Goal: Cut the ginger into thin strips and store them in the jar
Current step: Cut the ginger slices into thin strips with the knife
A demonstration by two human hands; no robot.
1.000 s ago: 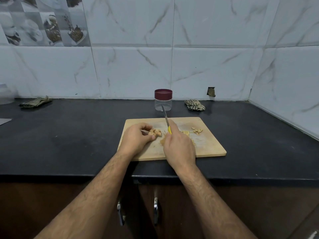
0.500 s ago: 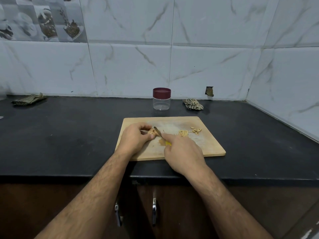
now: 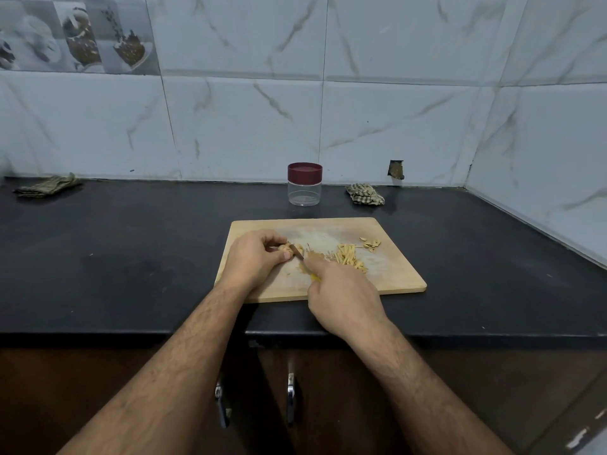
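A wooden cutting board (image 3: 391, 274) lies on the black counter. My left hand (image 3: 253, 257) pinches a small ginger piece (image 3: 286, 248) on the board's left part. My right hand (image 3: 341, 297) grips a yellow-handled knife (image 3: 297, 251), its short blade touching the ginger. A heap of thin ginger strips (image 3: 349, 256) lies mid-board, with a few peel scraps (image 3: 371, 243) behind it. A clear jar (image 3: 304, 192) with a maroon lid stands closed behind the board.
A crumpled checked cloth (image 3: 364, 194) lies right of the jar by the wall, and a folded cloth (image 3: 47, 185) sits far left. Tiled walls close the back and right. Cabinet handles (image 3: 290, 399) hang below the counter edge.
The knife came down from pointing up toward the jar to lying low against the ginger. My right hand slid back toward me and to the right. The left hand kept holding the ginger.
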